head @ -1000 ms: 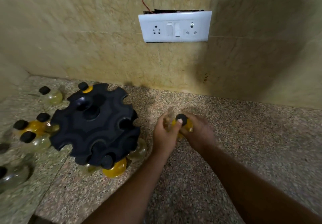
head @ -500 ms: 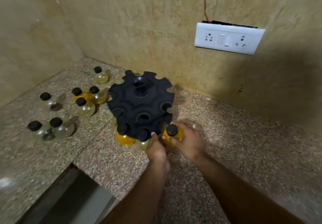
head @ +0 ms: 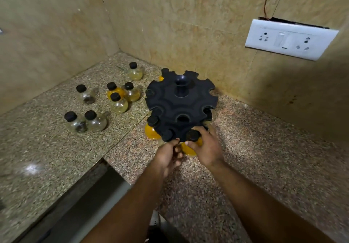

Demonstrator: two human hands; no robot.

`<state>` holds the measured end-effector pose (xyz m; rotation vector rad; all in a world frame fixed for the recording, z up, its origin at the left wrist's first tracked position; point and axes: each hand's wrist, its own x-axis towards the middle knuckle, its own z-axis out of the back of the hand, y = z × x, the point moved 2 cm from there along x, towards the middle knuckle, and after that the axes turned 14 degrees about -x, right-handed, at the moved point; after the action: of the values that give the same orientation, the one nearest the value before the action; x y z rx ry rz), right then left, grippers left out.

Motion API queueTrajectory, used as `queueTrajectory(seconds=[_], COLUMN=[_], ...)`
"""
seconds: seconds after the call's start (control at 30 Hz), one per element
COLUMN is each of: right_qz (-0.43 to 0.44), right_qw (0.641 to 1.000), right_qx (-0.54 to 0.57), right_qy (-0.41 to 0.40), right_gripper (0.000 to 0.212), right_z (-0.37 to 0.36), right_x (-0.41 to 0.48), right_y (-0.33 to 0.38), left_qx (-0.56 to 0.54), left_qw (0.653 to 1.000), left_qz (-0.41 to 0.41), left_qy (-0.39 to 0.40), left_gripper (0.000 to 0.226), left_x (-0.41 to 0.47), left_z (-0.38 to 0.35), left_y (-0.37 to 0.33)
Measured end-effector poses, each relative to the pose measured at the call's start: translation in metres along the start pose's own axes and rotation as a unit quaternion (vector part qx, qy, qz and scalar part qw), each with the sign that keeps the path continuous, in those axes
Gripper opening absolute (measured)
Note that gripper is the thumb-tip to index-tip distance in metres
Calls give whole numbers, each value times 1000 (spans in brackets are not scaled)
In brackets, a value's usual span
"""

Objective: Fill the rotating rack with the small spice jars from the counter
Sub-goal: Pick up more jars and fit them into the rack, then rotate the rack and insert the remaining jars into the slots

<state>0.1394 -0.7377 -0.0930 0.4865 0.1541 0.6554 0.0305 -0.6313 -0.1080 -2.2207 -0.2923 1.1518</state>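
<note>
The black rotating rack [head: 180,104] stands on the granite counter near the wall corner. My right hand [head: 206,147] grips a yellow spice jar [head: 188,150] with a black cap, its neck set in a slot at the rack's near edge. My left hand [head: 168,155] sits just left of it, fingers touching the rack's lower rim beside another capped jar [head: 167,135]. A yellow jar [head: 150,133] hangs in the rack's left front slot. Several loose jars stand on the counter to the left, among them a yellow one [head: 114,91] and clear ones [head: 94,120].
A white socket and switch plate [head: 289,39] is on the right wall. Tiled walls meet in a corner behind the rack. The counter has a dark cut-out edge [head: 90,191] at the lower left. Bare granite [head: 273,148] lies right of the rack.
My right hand carried the yellow jar from the open counter to the rack's near edge and into a slot. My left hand followed to the rack's rim. The view shifted leftward.
</note>
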Motion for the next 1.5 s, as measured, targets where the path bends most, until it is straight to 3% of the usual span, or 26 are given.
queueTrajectory(seconds=[0.17,0.43,0.63,0.77,0.9,1.03,1.2,1.33,1.5], right_qz=[-18,-132,-71,-33,-2,34,85,98,53], right_qw=[999,989,996,997,997,993,986,978,953], right_qx=[-32,-34,-46,-66,-83,-107,-90,-106,-205], right_qy=[20,-60,-18,-14,-9,42,113,148,218], right_gripper=[61,75,65,50,33,38,42,63,89], right_z=[4,12,11,-1,-22,-48,-84,-122,-162], right_x=[3,-14,-20,-22,-23,-16,12,45,81], right_y=[-8,-21,-5,13,36,65,102,131,150], left_qx=[36,139,129,101,101,104,203,343,445], left_qw=[999,990,982,979,974,966,938,884,823], left_qz=[-2,-30,-116,-138,-140,-180,-242,-293,-351], left_qy=[-9,3,-81,-114,-144,-155,-146,-122,-53], left_gripper=[19,26,30,8,18,12,33,73,75], left_x=[4,23,33,42,54,69,92,115,140], left_z=[3,-28,-24,-6,15,33,50,59,61], left_y=[2,-8,-35,-45,-54,-77,-123,-161,-196])
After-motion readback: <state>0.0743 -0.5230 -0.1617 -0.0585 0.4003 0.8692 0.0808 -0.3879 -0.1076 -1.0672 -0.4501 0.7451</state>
